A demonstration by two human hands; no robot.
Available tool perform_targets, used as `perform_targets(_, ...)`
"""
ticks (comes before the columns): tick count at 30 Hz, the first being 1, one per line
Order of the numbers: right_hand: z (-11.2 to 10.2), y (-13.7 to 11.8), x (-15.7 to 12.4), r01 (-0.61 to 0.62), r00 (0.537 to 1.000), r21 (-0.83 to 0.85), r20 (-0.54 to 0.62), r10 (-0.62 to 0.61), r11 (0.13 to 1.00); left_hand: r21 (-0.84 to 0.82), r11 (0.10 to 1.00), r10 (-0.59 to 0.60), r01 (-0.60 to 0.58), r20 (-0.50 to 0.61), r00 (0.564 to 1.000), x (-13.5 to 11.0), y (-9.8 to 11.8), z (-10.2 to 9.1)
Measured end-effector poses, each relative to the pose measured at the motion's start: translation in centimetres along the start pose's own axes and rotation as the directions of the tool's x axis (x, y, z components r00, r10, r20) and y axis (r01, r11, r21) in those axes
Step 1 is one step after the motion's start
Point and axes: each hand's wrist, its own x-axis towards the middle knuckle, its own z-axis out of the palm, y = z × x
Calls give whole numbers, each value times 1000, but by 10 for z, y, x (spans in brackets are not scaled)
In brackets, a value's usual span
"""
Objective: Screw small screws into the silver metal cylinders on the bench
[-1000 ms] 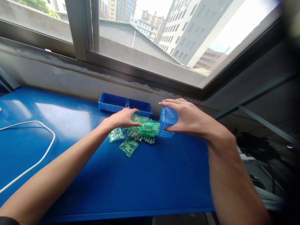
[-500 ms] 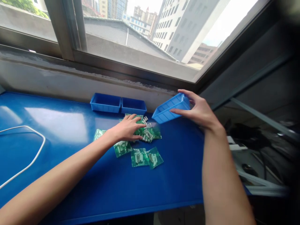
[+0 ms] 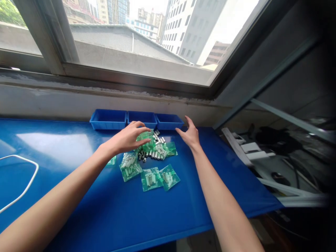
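Three blue plastic bins stand in a row along the wall: a left bin [image 3: 109, 125], a middle bin [image 3: 149, 125] and a right bin [image 3: 169, 125]. My right hand [image 3: 190, 134] is at the right end of the right bin, fingers apart, holding nothing. Over the pile of green-tinted plastic bags [image 3: 170, 148] hovers my left hand [image 3: 131, 137], its fingers spread and curved; whether it touches a bag I cannot tell. Loose metal cylinders [image 3: 154, 154] lie among the bags. Nearer me are a bag of small parts [image 3: 151, 178] and another such bag [image 3: 169, 176].
A white cable [image 3: 33, 178] curves over the blue tabletop [image 3: 147, 217] at the left. Behind the bins are a low wall [image 3: 65, 99] and a window frame [image 3: 131, 77]. Grey metal bars [image 3: 283, 120] and dark clutter stand beyond the table's right edge.
The bin that my right hand held tilted in the air now stands at the right end of the row, and that hand has let go. My left hand stays over the bags.
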Motion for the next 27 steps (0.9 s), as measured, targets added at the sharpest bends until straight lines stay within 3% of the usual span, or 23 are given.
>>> perform_targets(2, -4, -29, -20, 113, 986, -110, -111, -125, 988, 7, 1000, -22, 22, -27, 999, -1, 0, -13)
perform_targets(3, -8, -46, -34, 163, 982, -123, -74, -173, 979, 10, 999, -42, 42, -3, 999, -2, 0, -21)
perform_targets(5, -15, -76, -67, 287, 949, -127, 171, -264, 949, -2, 995, -100, 101, 132, 986, -5, -3, -36)
perform_targets(6, -17, -88, -84, 358, 902, -127, 304, -307, 925, 2, 989, -140, 145, 249, 958, -8, -5, -41)
perform_targets(8, -21, -102, -113, 500, 767, -97, 511, -388, 860, 59, 969, -240, 241, 478, 845, -13, -8, -48)
perform_targets(10, -20, -102, -132, 592, 664, -78, 611, -431, 802, 151, 943, -327, 298, 594, 735, -16, -9, -48)
perform_targets(11, -18, -99, -136, 616, 644, -74, 621, -447, 784, 191, 931, -360, 310, 611, 705, -17, -8, -46)
perform_targets(13, -12, -91, -137, 654, 622, -78, 621, -476, 752, 232, 920, -391, 316, 610, 689, -17, -6, -41)
perform_targets(15, -5, -85, -131, 711, 601, -76, 582, -548, 699, 235, 916, -400, 325, 599, 694, -15, -5, -37)
perform_targets(20, 8, -86, -118, 799, 527, -42, 529, -665, 600, 114, 944, -318, 310, 566, 760, -15, -2, -35)
perform_targets(23, 12, -89, -120, 828, 493, -32, 517, -700, 559, 198, 935, -355, 295, 496, 792, -16, 8, -36)
perform_targets(25, 11, -89, -124, 852, 465, -38, 513, -722, 522, 289, 921, -376, 261, 483, 791, -16, 17, -35)
perform_targets(27, 8, -89, -128, 857, 467, -52, 498, -731, 513, 331, 917, -365, 223, 469, 804, -16, 24, -34)
